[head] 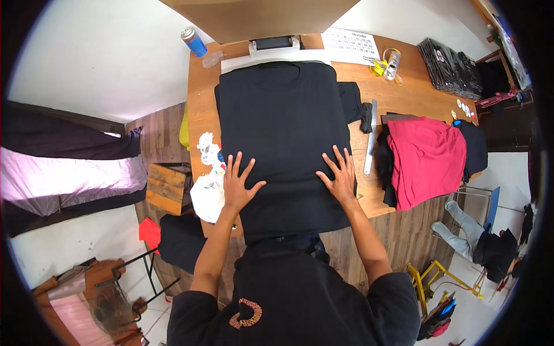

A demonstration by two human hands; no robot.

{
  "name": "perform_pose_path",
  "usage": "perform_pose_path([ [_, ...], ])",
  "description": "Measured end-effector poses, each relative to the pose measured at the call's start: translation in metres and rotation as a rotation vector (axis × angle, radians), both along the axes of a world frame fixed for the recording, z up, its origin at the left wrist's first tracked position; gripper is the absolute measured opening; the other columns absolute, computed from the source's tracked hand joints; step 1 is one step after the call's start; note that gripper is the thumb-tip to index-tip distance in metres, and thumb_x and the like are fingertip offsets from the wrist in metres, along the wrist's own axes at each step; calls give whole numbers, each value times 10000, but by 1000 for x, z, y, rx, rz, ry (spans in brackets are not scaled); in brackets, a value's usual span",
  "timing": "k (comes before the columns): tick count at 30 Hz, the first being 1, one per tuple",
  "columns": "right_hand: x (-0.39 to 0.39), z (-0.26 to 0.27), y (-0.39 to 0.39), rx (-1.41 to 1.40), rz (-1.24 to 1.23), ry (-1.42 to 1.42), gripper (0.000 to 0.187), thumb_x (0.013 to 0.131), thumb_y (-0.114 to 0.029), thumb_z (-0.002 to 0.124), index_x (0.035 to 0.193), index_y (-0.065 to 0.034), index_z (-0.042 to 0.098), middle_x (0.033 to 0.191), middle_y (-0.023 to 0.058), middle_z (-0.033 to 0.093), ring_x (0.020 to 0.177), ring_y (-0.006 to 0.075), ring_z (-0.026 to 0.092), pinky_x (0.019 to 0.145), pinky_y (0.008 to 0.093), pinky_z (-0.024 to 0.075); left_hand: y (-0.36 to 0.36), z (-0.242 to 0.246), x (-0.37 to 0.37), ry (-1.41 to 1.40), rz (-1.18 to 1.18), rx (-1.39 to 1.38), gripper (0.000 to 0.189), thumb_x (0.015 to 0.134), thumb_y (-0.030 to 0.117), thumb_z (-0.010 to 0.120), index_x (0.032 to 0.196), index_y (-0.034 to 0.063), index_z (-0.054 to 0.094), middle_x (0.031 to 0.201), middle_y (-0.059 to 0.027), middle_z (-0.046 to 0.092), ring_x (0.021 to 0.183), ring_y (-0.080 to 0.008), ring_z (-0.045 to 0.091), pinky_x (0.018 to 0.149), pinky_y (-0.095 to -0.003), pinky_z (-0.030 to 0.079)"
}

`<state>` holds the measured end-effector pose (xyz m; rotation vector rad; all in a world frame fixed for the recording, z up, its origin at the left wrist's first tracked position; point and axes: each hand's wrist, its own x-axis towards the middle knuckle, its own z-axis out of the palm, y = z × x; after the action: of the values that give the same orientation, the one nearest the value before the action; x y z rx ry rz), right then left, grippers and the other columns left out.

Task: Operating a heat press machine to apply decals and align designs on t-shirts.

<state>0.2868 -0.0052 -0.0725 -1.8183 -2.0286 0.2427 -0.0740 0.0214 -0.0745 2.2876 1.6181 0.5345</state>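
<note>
A black T-shirt (281,121) lies spread before me with its collar at the far end, its lower part reaching over the table's near edge. My left hand (239,184) rests flat on its left side, fingers apart. On the right side of the cloth lies my right hand (339,173), also spread and holding nothing. Another piece of black cloth (349,101) with a sleeve shows from under the shirt at the right. White printed cut-outs (210,151) and a white item (208,197) lie close by my left hand.
A steel ruler (371,138) and a black cloth bundle (366,117) lie right of the shirt. Further right are a red garment (428,160) on a pile and plastic-wrapped black packs (450,67). A blue can (193,42) stands far left. Another person (480,242) is at right.
</note>
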Motion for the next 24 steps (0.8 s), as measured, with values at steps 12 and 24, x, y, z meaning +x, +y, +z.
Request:
perform_pose_path([
  [12,33,-34,67,153,-397,426,127,990,-136,653,1017,-13,632,1050,175,653,1016,379,629,943,461,479,106,-20,-9,-673,639,-139,330,1035,240,649,1268,28,552,1042,-95,605,975,-204,570,917,-350,461],
  [24,26,8,220,265,-153,359,196,953,-123,673,1146,-92,696,1163,122,672,1125,339,619,968,442,443,231,34,25,-493,367,168,260,971,143,700,1207,45,654,1067,-109,618,998,-236,629,906,-340,493],
])
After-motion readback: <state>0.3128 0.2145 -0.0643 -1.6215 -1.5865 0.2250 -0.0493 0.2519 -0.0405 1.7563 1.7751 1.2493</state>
